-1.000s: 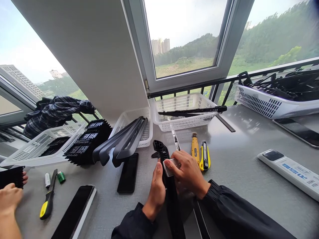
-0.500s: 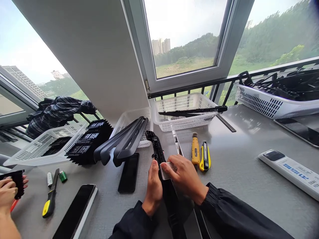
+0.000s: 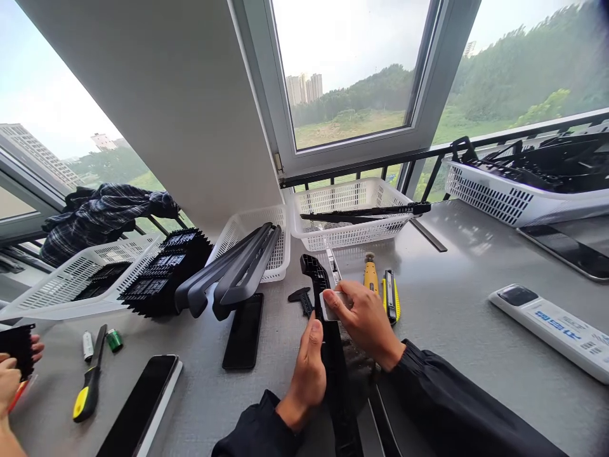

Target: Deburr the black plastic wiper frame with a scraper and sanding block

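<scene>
My left hand [image 3: 307, 374] is wrapped round a long black plastic strip [image 3: 341, 400] with a ribbed inner side and a curved far end. My right hand [image 3: 371, 324] pinches a small pale flat block [image 3: 328, 307] against the strip's upper face, just beyond my left thumb. To the left of the strip's far end lies a black caliper [image 3: 301, 296], partly hidden. A yellow rotary tool [image 3: 370, 274] and a yellow utility knife [image 3: 391, 298] lie beyond my right hand. Under my right wrist, a dark glossy piece [image 3: 380, 412] shows only in part.
Grey curved strips [image 3: 252, 266] lean on a white basket [image 3: 280, 254]. Another basket [image 3: 342, 238] holds black strips. A phone [image 3: 243, 333] lies to the left. At far left, a co-worker's hands [image 3: 7, 374] hold a black part near a yellow-black file [image 3: 88, 387].
Both my hands and the strip have shifted right, and the strip's far end has swung right, uncovering the caliper. The co-worker's hands have moved left in view.
</scene>
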Available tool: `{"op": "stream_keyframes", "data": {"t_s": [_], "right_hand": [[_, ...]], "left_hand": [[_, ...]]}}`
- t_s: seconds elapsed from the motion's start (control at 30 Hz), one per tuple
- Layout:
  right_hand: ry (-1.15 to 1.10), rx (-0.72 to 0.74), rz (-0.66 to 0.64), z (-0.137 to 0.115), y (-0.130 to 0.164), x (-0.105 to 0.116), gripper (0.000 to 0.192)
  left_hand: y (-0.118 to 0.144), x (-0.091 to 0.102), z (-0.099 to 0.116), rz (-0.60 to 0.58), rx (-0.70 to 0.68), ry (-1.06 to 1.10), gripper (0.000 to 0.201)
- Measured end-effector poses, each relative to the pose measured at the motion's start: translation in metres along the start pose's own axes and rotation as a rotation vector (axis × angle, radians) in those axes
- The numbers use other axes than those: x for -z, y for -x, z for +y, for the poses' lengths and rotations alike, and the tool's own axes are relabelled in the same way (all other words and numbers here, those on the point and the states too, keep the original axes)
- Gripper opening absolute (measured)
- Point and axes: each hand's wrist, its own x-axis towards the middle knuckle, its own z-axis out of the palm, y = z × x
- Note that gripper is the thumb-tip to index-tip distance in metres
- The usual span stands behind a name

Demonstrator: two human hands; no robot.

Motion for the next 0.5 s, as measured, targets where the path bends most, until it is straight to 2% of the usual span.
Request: {"op": "stream_keyframes", "data": {"t_s": [0.2, 0.4, 0.5], "right_hand": [[-0.025, 0.012, -0.023, -0.007, 0.006, -0.001, 0.059], [-0.04, -0.06, -0.025, 0.0, 0.004, -0.001, 0.062], [-0.003, -0.045, -0.029, 0.0, 0.007, -0.005, 0.061]], "left_hand": [[-0.003, 0.001, 0.013, 0.02, 0.006, -0.026, 0.069], [0.001, -0.004, 0.015, -0.08, -0.009, -0.09, 0.072], [0.0, -0.004, 0.014, -0.071, -0.016, -0.062, 0.072]]}}
